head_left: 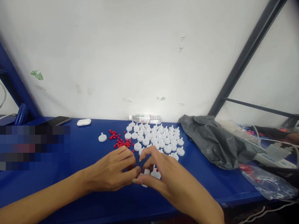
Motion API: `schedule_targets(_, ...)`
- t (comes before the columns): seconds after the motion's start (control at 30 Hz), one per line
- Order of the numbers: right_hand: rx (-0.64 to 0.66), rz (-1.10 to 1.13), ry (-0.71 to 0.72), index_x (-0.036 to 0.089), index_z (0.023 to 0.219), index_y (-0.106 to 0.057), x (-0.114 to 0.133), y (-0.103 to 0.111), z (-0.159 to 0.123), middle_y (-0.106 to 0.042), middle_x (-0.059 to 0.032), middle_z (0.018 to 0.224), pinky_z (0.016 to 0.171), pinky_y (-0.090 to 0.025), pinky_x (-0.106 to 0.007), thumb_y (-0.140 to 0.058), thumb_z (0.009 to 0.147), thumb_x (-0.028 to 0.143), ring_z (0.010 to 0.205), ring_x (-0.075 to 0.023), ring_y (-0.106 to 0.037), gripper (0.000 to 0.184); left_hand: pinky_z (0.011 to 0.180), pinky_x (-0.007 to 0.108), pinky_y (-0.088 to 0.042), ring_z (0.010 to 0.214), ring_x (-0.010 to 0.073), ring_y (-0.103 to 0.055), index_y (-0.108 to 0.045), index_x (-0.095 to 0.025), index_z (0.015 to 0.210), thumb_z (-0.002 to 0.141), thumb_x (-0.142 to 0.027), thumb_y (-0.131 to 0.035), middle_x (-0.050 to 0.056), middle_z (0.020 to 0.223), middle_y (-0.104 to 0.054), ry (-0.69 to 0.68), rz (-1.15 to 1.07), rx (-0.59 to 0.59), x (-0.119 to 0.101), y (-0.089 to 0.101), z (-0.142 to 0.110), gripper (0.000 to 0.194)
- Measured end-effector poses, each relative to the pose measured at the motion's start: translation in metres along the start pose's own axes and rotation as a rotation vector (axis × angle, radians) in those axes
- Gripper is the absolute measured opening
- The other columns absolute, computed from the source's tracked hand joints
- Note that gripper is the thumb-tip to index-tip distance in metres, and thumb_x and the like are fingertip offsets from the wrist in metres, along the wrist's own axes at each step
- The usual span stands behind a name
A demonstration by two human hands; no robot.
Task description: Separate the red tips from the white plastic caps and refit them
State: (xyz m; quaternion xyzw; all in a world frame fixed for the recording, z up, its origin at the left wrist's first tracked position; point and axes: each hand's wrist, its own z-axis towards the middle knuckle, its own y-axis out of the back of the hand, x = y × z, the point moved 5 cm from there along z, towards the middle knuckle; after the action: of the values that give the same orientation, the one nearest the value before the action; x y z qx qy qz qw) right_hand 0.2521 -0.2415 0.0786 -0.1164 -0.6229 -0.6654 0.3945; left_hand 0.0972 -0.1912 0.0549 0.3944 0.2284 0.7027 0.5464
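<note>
My right hand pinches a small white plastic piece between thumb and fingers at the front of the blue table. Close against it, my left hand has its thumb and fingers drawn together; what they hold, if anything, is hidden. Under my right hand lies a white round cap with a thin spout, partly covered, with a red bit beside it. Beyond both hands spread many similar white spouted caps. Small red plastic pieces lie scattered left of them.
One spouted cap stands apart on the left. Along the wall are a phone, a white earbud case and a clear bottle on its side. A grey plastic bag and a clear bag lie right.
</note>
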Motion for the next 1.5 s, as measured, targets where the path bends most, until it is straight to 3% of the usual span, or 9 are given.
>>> schedule_targets(0.23, -0.006, -0.087, 0.023, 0.033, 0.112, -0.058, -0.007, -0.003, 0.005, -0.074, 0.0088, 0.099, 0.084, -0.047, -0.026, -0.078, 0.085, 0.037, 0.099, -0.0162, -0.065, 0.033, 0.063, 0.035, -0.033, 0.065, 0.0166, -0.040, -0.046, -0.019, 0.079, 0.096, -0.011, -0.039, 0.001, 0.067, -0.053, 0.129, -0.283, -0.006, -0.004, 0.002, 0.005, 0.020)
schedule_targets(0.33, -0.141, -0.221, 0.038, 0.032, 0.114, -0.062, -0.025, 0.017, 0.000, -0.072, 0.0044, 0.113, 0.092, -0.046, -0.028, -0.075, 0.086, 0.018, 0.108, -0.0179, -0.063, 0.034, 0.061, 0.031, -0.033, 0.062, 0.0134, -0.040, -0.036, -0.020, 0.071, 0.102, -0.012, -0.033, -0.002, 0.064, -0.044, 0.426, -0.339, -0.078, 0.022, 0.005, -0.005, 0.032)
schedule_targets(0.47, -0.315, -0.351, -0.090, 0.031, 0.103, -0.069, -0.050, 0.060, -0.019, -0.073, -0.0007, 0.106, 0.092, -0.047, -0.036, -0.068, 0.092, 0.033, 0.102, -0.0236, -0.066, 0.011, 0.061, 0.031, -0.034, 0.061, 0.0144, -0.039, -0.038, -0.020, 0.068, 0.105, -0.027, -0.032, -0.002, 0.064, -0.042, 0.784, -0.171, -0.044, 0.069, 0.003, -0.027, 0.038)
schedule_targets(0.63, -0.276, -0.310, -0.114, 0.028, 0.095, -0.068, -0.052, 0.074, -0.027, -0.070, -0.0021, 0.110, 0.090, -0.046, -0.034, -0.063, 0.094, 0.039, 0.101, -0.0220, -0.065, 0.012, 0.079, 0.036, -0.044, 0.091, 0.0232, -0.052, -0.062, -0.020, 0.091, 0.103, -0.038, -0.040, 0.005, 0.093, -0.063, 0.848, -0.090, 0.140, 0.097, -0.018, -0.043, 0.031)
schedule_targets(0.87, -0.001, -0.149, -0.261, 0.026, 0.088, -0.070, -0.057, 0.042, -0.013, -0.070, 0.0028, 0.078, 0.069, -0.044, -0.027, -0.061, 0.094, 0.031, 0.073, -0.0163, -0.064, 0.012, 0.090, 0.042, -0.048, 0.104, 0.0273, -0.054, -0.068, -0.022, 0.109, 0.101, -0.041, -0.041, 0.008, 0.110, -0.067, 0.892, -0.084, 0.189, 0.107, -0.030, -0.058, 0.034)
schedule_targets(1.0, 0.031, -0.137, -0.297, 0.027, 0.094, -0.072, -0.064, 0.035, -0.007, -0.072, 0.0029, 0.078, 0.065, -0.042, -0.026, -0.062, 0.093, 0.030, 0.072, -0.0164, -0.065, 0.011, 0.093, 0.044, -0.048, 0.107, 0.0285, -0.055, -0.066, -0.022, 0.116, 0.100, -0.039, -0.041, 0.008, 0.112, -0.069, 0.892, -0.089, 0.216, 0.110, -0.033, -0.060, 0.034)
schedule_targets(1.17, -0.069, -0.177, -0.263, 0.029, 0.103, -0.074, -0.058, 0.042, -0.007, -0.073, 0.0016, 0.086, 0.073, -0.044, -0.026, -0.069, 0.089, 0.037, 0.079, -0.0172, -0.065, 0.017, 0.097, 0.046, -0.046, 0.108, 0.0279, -0.056, -0.066, -0.021, 0.116, 0.102, -0.037, -0.039, 0.008, 0.114, -0.069, 0.865, -0.059, 0.202, 0.110, -0.031, -0.059, 0.035)
schedule_targets(1.3, 0.049, -0.155, -0.242, 0.032, 0.103, -0.076, -0.051, 0.029, -0.008, -0.073, 0.0027, 0.092, 0.072, -0.045, -0.026, -0.079, 0.081, 0.036, 0.078, -0.0172, -0.064, 0.023, 0.098, 0.045, -0.045, 0.107, 0.0262, -0.055, -0.066, -0.020, 0.114, 0.103, -0.036, -0.037, 0.009, 0.115, -0.068, 0.859, -0.069, 0.159, 0.105, -0.025, -0.054, 0.035)
schedule_targets(1.5, 0.058, -0.158, -0.143, 0.027, 0.091, -0.071, -0.042, 0.019, -0.006, -0.071, 0.0002, 0.096, 0.079, -0.047, -0.029, -0.064, 0.092, 0.024, 0.089, -0.0190, -0.065, 0.008, 0.093, 0.042, -0.046, 0.104, 0.0245, -0.054, -0.065, -0.018, 0.109, 0.103, -0.029, -0.040, 0.008, 0.108, -0.068, 0.789, -0.090, 0.075, 0.089, -0.014, -0.038, 0.027)
